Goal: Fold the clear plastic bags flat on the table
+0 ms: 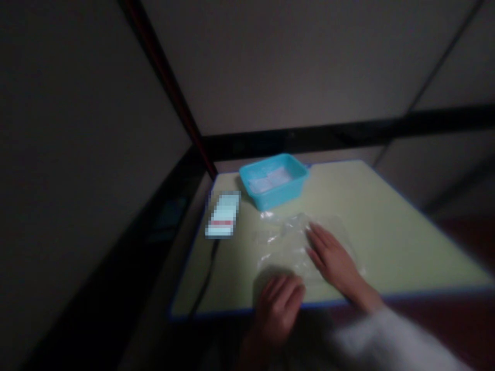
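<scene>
A clear plastic bag or sheet (286, 255), crinkled and shiny, lies on the pale yellow-green table (390, 226). My right hand (332, 257) rests flat on its right part, fingers stretched out and pointing to the upper left. At the table's near edge, by the lower left corner of the plastic, is my left hand (280, 304) with its fingers curled together. Whether those fingers grip the plastic's edge is too blurred to tell. Behind the plastic sits a turquoise basket (280, 197) with whitish flat items inside.
A lit, pixelated phone-like screen (224, 214) lies left of the basket, with a dark cable (207, 281) running to the near edge. Walls stand behind and to the left of the table.
</scene>
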A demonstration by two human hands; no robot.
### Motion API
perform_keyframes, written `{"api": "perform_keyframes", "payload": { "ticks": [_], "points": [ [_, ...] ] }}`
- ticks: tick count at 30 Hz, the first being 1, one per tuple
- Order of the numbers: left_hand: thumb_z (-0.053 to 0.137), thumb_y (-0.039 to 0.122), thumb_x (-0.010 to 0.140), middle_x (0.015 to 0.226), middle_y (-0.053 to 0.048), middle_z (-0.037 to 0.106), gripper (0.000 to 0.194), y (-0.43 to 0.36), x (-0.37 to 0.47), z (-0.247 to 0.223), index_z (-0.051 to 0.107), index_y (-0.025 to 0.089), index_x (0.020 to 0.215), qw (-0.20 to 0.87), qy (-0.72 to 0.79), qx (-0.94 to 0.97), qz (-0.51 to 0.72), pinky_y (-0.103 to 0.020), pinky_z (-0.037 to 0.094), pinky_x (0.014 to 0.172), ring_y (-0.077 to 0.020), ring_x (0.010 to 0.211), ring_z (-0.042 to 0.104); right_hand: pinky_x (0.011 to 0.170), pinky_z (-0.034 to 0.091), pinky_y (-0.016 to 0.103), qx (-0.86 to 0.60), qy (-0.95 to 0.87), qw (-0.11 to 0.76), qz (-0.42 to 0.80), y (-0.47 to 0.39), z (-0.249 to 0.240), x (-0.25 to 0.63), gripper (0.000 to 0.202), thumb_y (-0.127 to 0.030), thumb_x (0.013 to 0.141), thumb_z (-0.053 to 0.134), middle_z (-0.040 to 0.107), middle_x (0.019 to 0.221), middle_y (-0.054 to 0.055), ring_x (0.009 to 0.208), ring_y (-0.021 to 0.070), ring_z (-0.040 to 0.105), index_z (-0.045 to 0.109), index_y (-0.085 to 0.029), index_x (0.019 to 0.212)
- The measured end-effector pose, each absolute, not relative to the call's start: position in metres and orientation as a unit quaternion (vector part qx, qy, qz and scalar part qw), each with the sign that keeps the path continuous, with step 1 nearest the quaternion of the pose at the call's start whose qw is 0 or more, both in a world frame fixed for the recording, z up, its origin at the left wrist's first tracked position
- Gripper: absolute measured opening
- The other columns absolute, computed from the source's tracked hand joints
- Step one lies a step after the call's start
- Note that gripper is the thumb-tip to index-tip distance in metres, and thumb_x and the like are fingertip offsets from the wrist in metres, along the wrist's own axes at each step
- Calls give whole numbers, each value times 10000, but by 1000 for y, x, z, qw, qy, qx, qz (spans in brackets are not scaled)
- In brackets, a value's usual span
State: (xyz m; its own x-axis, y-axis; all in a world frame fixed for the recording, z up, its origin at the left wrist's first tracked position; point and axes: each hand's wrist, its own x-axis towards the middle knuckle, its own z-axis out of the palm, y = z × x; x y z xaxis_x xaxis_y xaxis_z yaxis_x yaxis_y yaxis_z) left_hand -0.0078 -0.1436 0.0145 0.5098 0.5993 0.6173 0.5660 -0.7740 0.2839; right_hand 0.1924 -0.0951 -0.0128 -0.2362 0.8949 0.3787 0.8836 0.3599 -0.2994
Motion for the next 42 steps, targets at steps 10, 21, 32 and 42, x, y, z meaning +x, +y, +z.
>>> {"api": "perform_keyframes", "payload": {
  "ticks": [10,21,32,42],
  "points": [
    [540,250,835,1066,-92,668,280,-150,-11,7,611,147,1087,71,364,860,352,-344,535,813,-225,933,632,1036,362,498,-568,-786,242,9,-96,-9,191,445,-344,930,385,437,1400,177,1297,297,388,484,-122,1302],
    [410,141,920,906,-36,678,215,-149,-3,9,624,162,917,45,316,886,336,-299,505,727,-170,791,622,1045,359,473,-569,-790,228,-5,-96,-8,191,452,-335,927,397,454,1383,189,1289,296,399,492,-82,1290],
    [346,102,941,902,-36,678,284,-139,-4,13,622,147,890,-37,317,882,347,-304,466,750,-167,786,600,1051,359,458,-570,-791,221,-5,-96,-6,189,458,-325,929,393,435,1397,187,1290,299,394,490,-63,1292],
    [373,67,899,723,-31,626,302,-142,-34,15,586,160,706,29,322,886,334,-290,450,645,-155,694,556,1062,321,507,-570,-767,288,62,-98,1,189,448,-331,922,422,419,1417,158,1313,288,363,465,-132,1322]
  ]
}}
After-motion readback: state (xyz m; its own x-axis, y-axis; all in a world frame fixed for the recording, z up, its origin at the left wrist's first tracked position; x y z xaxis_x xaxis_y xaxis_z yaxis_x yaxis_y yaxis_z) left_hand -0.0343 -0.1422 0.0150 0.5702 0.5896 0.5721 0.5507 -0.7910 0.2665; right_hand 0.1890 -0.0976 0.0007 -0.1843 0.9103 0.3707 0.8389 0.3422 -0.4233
